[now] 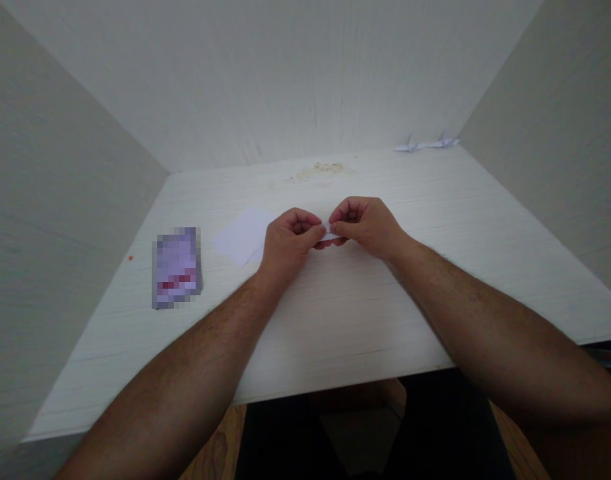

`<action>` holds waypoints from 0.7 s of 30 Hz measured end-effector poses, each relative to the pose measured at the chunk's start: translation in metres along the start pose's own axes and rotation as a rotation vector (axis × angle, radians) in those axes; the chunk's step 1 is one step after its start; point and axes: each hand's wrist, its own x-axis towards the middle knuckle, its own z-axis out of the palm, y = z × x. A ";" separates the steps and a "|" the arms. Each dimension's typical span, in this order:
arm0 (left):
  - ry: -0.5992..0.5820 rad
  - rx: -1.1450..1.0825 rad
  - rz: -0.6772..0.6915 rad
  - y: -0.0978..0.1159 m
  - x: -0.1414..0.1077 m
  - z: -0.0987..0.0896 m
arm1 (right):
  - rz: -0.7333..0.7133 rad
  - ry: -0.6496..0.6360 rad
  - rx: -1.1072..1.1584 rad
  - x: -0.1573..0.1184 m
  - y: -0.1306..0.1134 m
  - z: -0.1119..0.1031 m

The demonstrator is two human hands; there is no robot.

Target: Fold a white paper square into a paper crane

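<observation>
A small folded piece of white paper (328, 234) is pinched between my two hands near the middle of the table. My left hand (296, 239) grips its left end with thumb and fingers. On the right end, my right hand (364, 225) has the same kind of pinch. The fingertips of both hands nearly meet, and they hide much of the paper. Flat white sheets (240, 237) lie just left of my left hand, partly behind it.
A blurred-out rectangular device (178, 268) lies on the white table (335, 333) at the left. Folded paper figures (425, 145) stand at the back right edge. A small red speck (130, 258) is at the far left. Walls enclose the back and both sides.
</observation>
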 end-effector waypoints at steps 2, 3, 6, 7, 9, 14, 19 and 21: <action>0.003 0.008 0.008 0.000 0.000 0.000 | -0.002 0.000 0.007 0.000 0.000 0.000; 0.005 0.011 0.012 0.000 0.000 0.000 | -0.005 0.000 0.010 0.000 0.000 0.000; 0.008 0.006 0.027 0.000 0.000 0.001 | -0.015 -0.001 0.008 0.001 0.000 0.000; 0.009 0.006 0.030 -0.001 0.000 0.001 | -0.018 -0.001 0.005 0.001 0.000 0.000; 0.013 0.021 0.039 -0.001 0.000 0.001 | -0.021 -0.001 -0.002 0.001 0.000 0.001; 0.028 0.069 0.057 0.002 -0.002 0.002 | -0.028 0.001 -0.017 0.001 0.001 0.002; 0.038 0.108 0.067 0.005 -0.003 0.003 | -0.044 0.004 -0.012 0.001 0.001 0.002; 0.033 0.110 0.068 0.005 -0.003 0.003 | -0.041 0.010 -0.003 0.000 0.000 0.003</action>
